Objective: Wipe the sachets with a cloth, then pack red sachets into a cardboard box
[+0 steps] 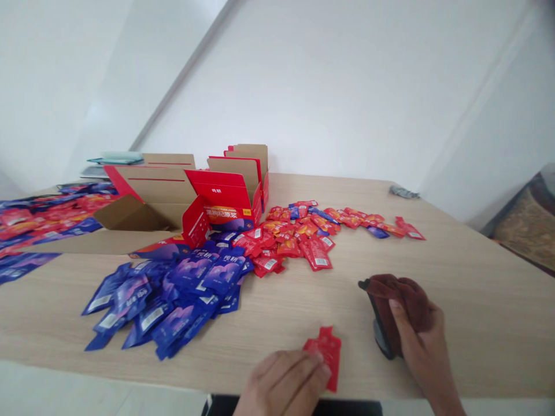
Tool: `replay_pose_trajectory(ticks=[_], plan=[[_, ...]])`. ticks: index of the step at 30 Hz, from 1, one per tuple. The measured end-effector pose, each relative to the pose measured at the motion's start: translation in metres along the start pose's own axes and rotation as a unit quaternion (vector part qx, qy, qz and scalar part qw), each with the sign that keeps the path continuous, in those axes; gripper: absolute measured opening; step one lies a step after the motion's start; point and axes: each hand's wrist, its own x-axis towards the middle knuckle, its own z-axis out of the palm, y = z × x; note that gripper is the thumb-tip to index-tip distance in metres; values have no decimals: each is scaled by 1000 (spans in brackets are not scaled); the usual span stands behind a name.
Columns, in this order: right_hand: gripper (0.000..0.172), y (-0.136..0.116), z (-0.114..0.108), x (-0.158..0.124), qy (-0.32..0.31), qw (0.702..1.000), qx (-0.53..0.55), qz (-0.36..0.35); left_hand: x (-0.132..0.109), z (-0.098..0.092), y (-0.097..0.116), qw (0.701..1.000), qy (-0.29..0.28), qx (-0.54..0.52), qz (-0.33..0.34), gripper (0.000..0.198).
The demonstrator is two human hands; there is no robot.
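My left hand (284, 382) lies at the table's near edge with its fingers flat on a red sachet (327, 352). To its right, my right hand (418, 341) is wrapped round a dark phone-like object (378, 323) covered by a dark red cloth (401, 292), standing on the table. A heap of blue sachets (173, 294) lies to the left. Further back is a spread of red sachets (303, 234).
Open red and brown cardboard boxes (225, 196) stand at the back of the wooden table (477, 300). More sachets (39, 216) cover the far left. A small grey object (403, 192) lies at the far right edge. A patterned cushion (526, 225) is off the table's right.
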Motion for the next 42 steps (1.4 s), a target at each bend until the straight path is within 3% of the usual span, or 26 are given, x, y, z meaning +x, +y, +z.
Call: replay_pose_trajectory(ticks=[4, 7, 9, 11, 15, 18, 22, 37, 42], plan=[[69, 2, -2, 1, -3, 1000, 25, -18, 38, -44, -43, 999, -11, 7, -53, 32], [69, -1, -2, 1, -13, 999, 29, -14, 75, -53, -93, 995, 5, 82, -56, 28], [68, -2, -2, 2, -23, 999, 30, -8, 97, -49, -125, 986, -49, 135, -86, 30], [68, -1, -2, 2, -26, 999, 37, -13, 113, -38, -151, 965, -140, 179, -127, 34], [74, 6, 0, 2, -19, 999, 33, -6, 116, -5, -181, 939, -219, 205, -166, 26], [77, 8, 2, 3, -33, 999, 18, 13, 99, 17, -190, 916, -268, 217, -203, 12], [78, 9, 2, 3, -39, 999, 18, 13, 81, 29, -194, 902, -293, 222, -228, 24], [73, 10, 3, 4, -37, 998, 35, 45, 91, 22, -202, 921, -248, 233, -191, 29], [72, 7, 3, 3, -56, 996, 38, 52, 108, 18, -186, 927, -236, 232, -174, 37]])
